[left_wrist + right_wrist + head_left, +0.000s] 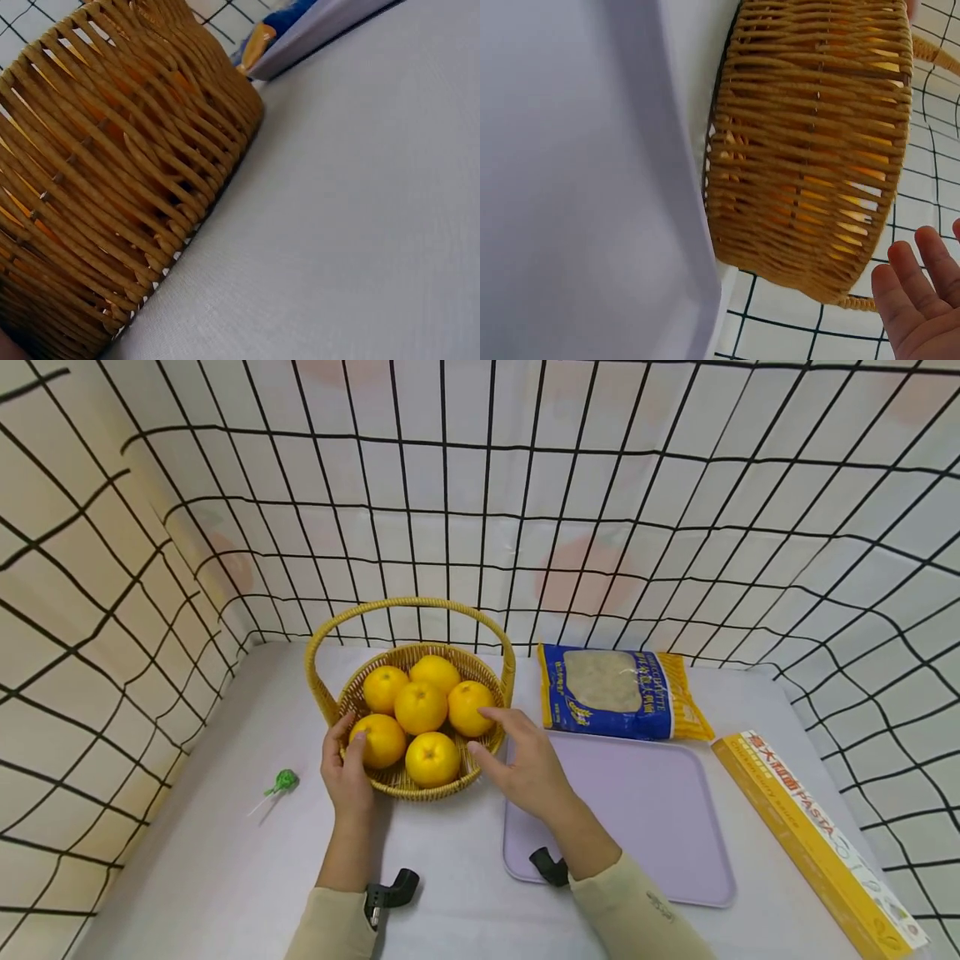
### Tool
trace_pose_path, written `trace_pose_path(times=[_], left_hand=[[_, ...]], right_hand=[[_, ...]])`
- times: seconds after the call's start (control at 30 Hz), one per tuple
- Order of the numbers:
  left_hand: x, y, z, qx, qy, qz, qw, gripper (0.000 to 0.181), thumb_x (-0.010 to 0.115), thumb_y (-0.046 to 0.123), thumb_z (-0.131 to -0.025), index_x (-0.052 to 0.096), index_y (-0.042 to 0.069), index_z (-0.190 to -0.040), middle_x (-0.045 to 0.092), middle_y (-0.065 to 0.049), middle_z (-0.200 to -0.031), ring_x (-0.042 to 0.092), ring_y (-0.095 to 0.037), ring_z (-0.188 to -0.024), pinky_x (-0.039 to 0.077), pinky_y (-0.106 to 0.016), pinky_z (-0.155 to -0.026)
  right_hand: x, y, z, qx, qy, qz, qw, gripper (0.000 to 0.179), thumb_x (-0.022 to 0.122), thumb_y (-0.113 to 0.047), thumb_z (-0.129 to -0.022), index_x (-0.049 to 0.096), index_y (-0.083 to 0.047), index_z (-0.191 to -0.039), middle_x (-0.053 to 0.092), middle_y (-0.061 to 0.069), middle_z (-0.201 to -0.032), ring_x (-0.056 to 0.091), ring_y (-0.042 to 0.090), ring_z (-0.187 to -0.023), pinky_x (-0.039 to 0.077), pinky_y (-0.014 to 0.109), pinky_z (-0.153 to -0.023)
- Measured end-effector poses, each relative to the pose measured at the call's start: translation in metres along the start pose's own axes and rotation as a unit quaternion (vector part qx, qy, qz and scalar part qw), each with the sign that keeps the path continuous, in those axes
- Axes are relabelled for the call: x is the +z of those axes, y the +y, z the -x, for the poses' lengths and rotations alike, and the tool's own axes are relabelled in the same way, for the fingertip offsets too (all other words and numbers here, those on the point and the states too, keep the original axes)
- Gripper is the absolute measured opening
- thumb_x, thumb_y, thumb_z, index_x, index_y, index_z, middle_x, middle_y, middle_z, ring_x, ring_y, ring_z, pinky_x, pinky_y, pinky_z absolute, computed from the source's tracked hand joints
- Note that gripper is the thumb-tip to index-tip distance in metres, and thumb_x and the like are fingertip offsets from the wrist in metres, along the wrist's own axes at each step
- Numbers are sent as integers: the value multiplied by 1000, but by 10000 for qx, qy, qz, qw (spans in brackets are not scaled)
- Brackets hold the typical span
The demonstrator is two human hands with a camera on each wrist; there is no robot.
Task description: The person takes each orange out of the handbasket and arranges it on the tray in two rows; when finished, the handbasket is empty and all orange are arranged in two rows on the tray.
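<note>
A wicker basket (420,789) with a tall arched handle holds several oranges (420,707). At its front left, my left hand (350,781) grips the rim, the thumb lying inside over the nearest orange (377,741). The wrist camera on that side shows the woven basket wall (127,165) close up, with most of the hand outside the picture. My right hand (528,768) reaches over the right rim, thumb and index finger spread, the index tip close to the rightmost orange (470,708). Its extended fingers (915,289) appear beside the basket in the right wrist view.
A lilac tray (637,827) lies right of the basket, with a blue and yellow pasta bag (607,692) behind it. Further right is a long yellow pasta box (817,843). A green lollipop (286,780) lies at left. Black wire mesh (442,510) encloses the back and sides.
</note>
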State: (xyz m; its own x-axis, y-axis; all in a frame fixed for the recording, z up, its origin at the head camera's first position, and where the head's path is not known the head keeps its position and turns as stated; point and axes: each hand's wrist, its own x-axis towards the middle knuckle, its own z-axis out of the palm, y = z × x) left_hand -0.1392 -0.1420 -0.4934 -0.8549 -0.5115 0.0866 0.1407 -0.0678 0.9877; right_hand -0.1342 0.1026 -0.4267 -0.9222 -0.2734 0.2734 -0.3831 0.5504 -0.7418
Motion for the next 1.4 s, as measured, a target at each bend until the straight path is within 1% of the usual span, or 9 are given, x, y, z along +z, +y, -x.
trace_pose_path(times=[0.2, 0.43, 0.57, 0.7, 0.83, 1.0, 1.2, 1.3, 1.4], left_hand=[[-3, -5, -1, 136, -39, 197, 9997, 41, 50, 8, -98, 55, 1, -138, 49, -7, -152, 38, -20, -147, 27, -39, -124], [-7, -12, -1, 412, -228, 405, 9981, 45, 51, 4, -94, 52, 4, -139, 44, -8, -154, 37, -17, -145, 30, -29, -119], [-7, -16, 0, 400, -284, 428, 9979, 47, 51, 4, -92, 52, 9, -138, 42, -7, -154, 38, -14, -142, 31, -28, -117], [-7, -17, 1, 341, -310, 366, 9983, 46, 51, 6, -91, 51, 8, -137, 42, -7, -154, 38, -14, -142, 31, -28, -116], [-6, -15, 1, 356, -375, 335, 9981, 45, 51, 6, -92, 49, 4, -137, 40, -9, -155, 38, -15, -142, 31, -28, -116], [-6, -16, 0, 411, -370, 316, 9980, 47, 52, 5, -92, 46, 0, -138, 40, -9, -155, 39, -12, -140, 33, -25, -116], [-5, -18, 0, 479, -365, 345, 9976, 47, 53, 4, -91, 47, -3, -137, 40, -11, -154, 40, -13, -139, 34, -23, -114], [-5, -17, -1, 435, -335, 271, 9981, 47, 53, 5, -90, 48, -1, -136, 41, -9, -155, 39, -12, -140, 34, -23, -115], [-5, -16, 0, 358, -320, 226, 9986, 47, 54, 6, -90, 48, 0, -136, 41, -6, -155, 39, -12, -141, 34, -25, -116]], right_hand=[[8, -4, -6, 202, -103, -90, 9997, 53, 72, -34, -94, 58, -14, -142, 61, 2, -140, 56, 24, -133, 46, 49, -112], [19, -5, -16, 206, -65, 4, 9998, 55, 75, -36, -92, 58, -18, -141, 60, -1, -141, 55, 23, -134, 44, 48, -114], [25, -6, -23, 192, -111, 30, 9997, 56, 76, -36, -91, 58, -19, -141, 59, -2, -142, 54, 24, -135, 43, 48, -114], [30, -7, -30, 197, -165, 231, 9994, 58, 77, -37, -89, 58, -21, -141, 57, -2, -143, 54, 24, -135, 44, 49, -114], [35, -7, -38, 74, -167, 582, 9981, 59, 77, -40, -89, 57, -22, -141, 56, -1, -146, 52, 24, -137, 43, 50, -114], [42, -6, -50, -212, -193, 949, 9951, 61, 77, -42, -89, 55, -21, -142, 55, 1, -146, 52, 24, -136, 45, 47, -113], [48, -8, -62, -518, -75, 1022, 9934, 65, 78, -44, -88, 53, -20, -143, 53, 2, -146, 52, 24, -136, 45, 45, -113], [50, -9, -68, -584, -68, 1112, 9921, 68, 77, -47, -87, 53, -18, -144, 50, 4, -150, 49, 25, -139, 44, 46, -115], [53, -8, -74, -551, -107, 1207, 9911, 70, 76, -49, -87, 51, -19, -145, 47, 6, -153, 46, 26, -142, 43, 47, -115]])
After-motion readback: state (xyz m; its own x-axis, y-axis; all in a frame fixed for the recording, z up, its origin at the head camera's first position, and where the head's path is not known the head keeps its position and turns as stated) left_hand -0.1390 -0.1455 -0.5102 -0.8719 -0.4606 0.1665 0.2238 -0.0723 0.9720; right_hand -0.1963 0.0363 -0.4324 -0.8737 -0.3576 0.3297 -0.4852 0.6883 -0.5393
